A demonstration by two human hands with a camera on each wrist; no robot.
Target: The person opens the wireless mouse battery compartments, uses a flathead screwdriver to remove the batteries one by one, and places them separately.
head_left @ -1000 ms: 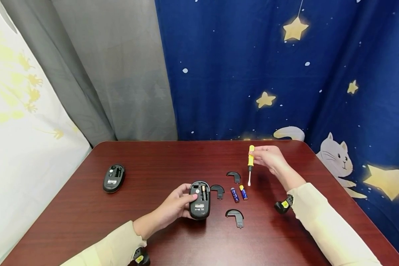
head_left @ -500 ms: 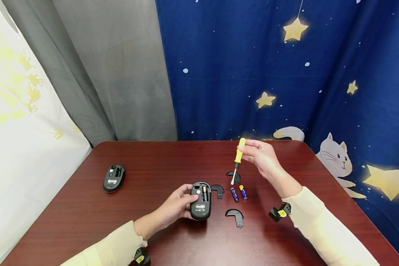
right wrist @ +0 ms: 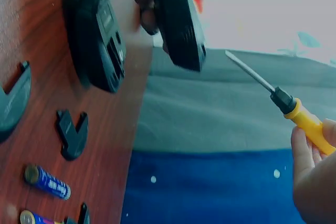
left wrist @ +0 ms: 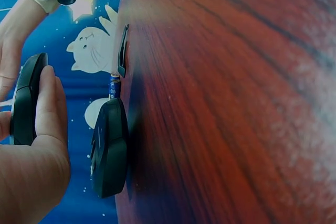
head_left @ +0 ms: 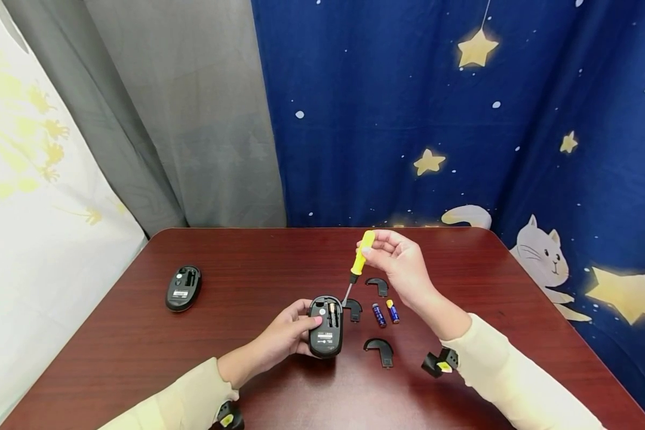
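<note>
My left hand holds a black computer mouse, underside up, thumb across it. Its battery compartment is uncovered, with a battery visible inside. My right hand pinches a yellow-handled screwdriver, tip pointing down and left. In the head view the tip overlaps the mouse's upper right edge; the right wrist view shows it apart from the held mouse. Curved black battery covers and two blue batteries lie to the right of the held mouse.
Another uncovered mouse lies at the table's left. A mouse on the table also shows in both wrist views; whether it is that same one I cannot tell. The brown table ends at curtains behind.
My right hand has moved left with the screwdriver, its tip tilting from beside the batteries toward the held mouse. The left hand and its mouse have barely shifted.
</note>
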